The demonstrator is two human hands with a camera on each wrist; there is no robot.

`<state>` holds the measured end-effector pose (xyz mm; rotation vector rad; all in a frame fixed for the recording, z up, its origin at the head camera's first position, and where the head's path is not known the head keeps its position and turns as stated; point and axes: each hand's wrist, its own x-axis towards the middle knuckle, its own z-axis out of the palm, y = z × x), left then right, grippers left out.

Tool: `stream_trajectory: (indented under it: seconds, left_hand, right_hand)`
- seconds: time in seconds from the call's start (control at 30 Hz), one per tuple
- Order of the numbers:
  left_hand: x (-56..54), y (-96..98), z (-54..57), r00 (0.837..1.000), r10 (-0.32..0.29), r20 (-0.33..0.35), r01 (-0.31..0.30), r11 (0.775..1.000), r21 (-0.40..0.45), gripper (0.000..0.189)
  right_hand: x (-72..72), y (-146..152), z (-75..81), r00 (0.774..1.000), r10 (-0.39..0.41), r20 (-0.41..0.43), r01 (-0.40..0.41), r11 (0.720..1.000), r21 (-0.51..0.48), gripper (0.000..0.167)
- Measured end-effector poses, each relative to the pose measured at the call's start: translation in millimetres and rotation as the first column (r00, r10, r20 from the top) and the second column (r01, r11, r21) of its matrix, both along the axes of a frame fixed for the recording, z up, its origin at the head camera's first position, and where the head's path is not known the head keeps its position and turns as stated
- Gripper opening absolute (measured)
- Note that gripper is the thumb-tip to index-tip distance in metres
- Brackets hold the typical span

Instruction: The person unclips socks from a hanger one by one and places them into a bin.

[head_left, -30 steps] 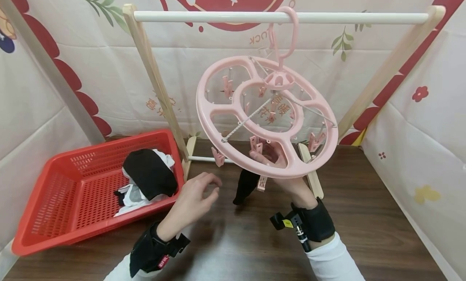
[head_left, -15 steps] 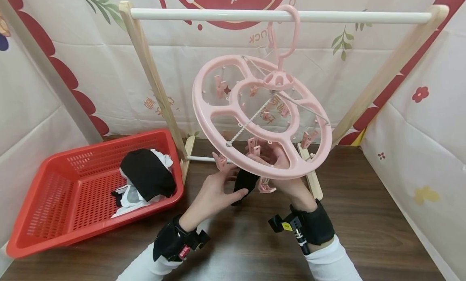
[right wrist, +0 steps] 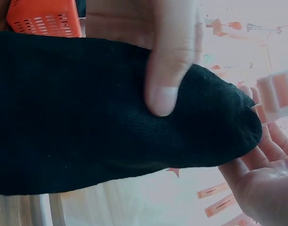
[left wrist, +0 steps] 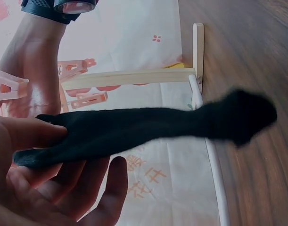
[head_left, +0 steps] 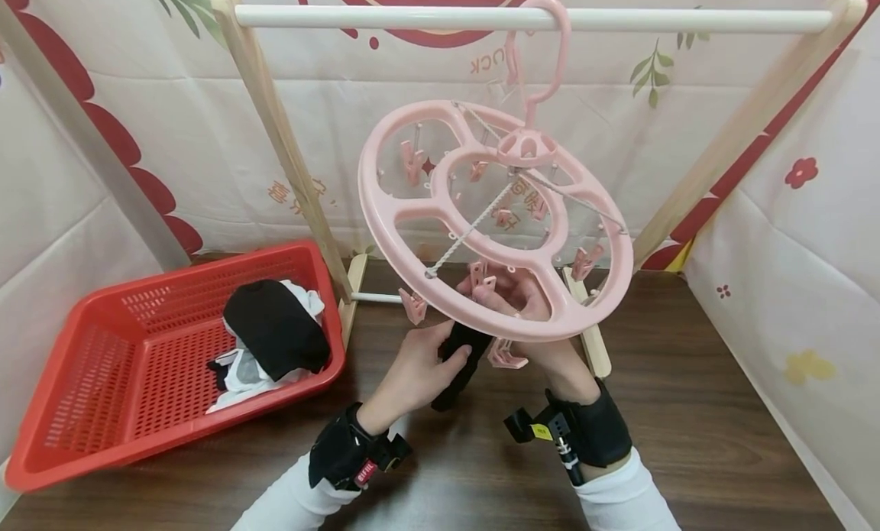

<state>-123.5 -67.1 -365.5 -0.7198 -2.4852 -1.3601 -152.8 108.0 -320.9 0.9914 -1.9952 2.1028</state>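
A black sock (head_left: 464, 363) hangs below the front of a pink round clip hanger (head_left: 385, 210). My left hand (head_left: 415, 370) grips it, thumb on one face and fingers behind, as the left wrist view shows. The sock's (left wrist: 134, 127) loose end points down toward the table. My right hand (head_left: 529, 298) reaches up under the ring, its thumb and fingers around a pink clothespin (head_left: 483, 277). In the right wrist view, this clothespin (right wrist: 275, 96) meets the sock's rounded end (right wrist: 242, 127), with the right hand's fingers (right wrist: 275, 146) behind it. The ring partly hides the right hand.
The hanger's hook (head_left: 550, 50) hangs on the white rail (head_left: 344, 17) of a wooden stand (head_left: 275, 126). Other pink clothespins (head_left: 412, 305) dangle around the ring. At left, a red basket (head_left: 76, 378) holds black and white clothing (head_left: 275, 328) on the dark wooden table (head_left: 687, 409).
My left hand has moved right from beside the basket to the black sock and grips it. The sock sits slightly lower, and the ring has swung a little left. My right hand stays under the ring.
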Motion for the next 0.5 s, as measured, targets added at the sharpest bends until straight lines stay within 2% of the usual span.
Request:
stream_trajectory:
  seconds: [0.17, 0.27, 0.33, 0.4, 0.5]
  left_hand:
    - [1.7, -1.0, 0.0, 1.000, 0.009, -0.015, -0.010, 1.000, -0.014, 0.007]
    - [3.0, -1.9, -0.3, 1.000, 0.007, -0.008, -0.007, 0.999, -0.031, 0.011]
    - [3.9, -2.3, -0.8, 1.000, 0.003, 0.006, -0.003, 0.999, -0.035, 0.014]
    - [4.7, -2.2, -1.5, 1.000, -0.001, 0.022, 0.001, 0.999, -0.034, 0.016]
    - [6.4, -1.9, -3.0, 0.999, -0.005, 0.041, 0.006, 0.999, -0.032, 0.015]
  right_hand:
    - [-7.5, -7, 6.7, 0.994, 0.053, -0.090, -0.056, 0.998, -0.030, 0.022]
    - [-7.8, -7, 7.8, 0.992, 0.051, -0.115, -0.055, 0.998, -0.036, 0.022]
    - [-7.0, -7, 7.0, 0.996, 0.042, -0.081, -0.047, 0.997, -0.055, 0.022]
    - [-1.1, -3, 2.7, 1.000, 0.022, -0.003, -0.022, 0.996, -0.084, 0.023]
    - [8.5, 5, -5.6, 0.993, 0.001, 0.121, 0.013, 0.993, -0.117, 0.032]
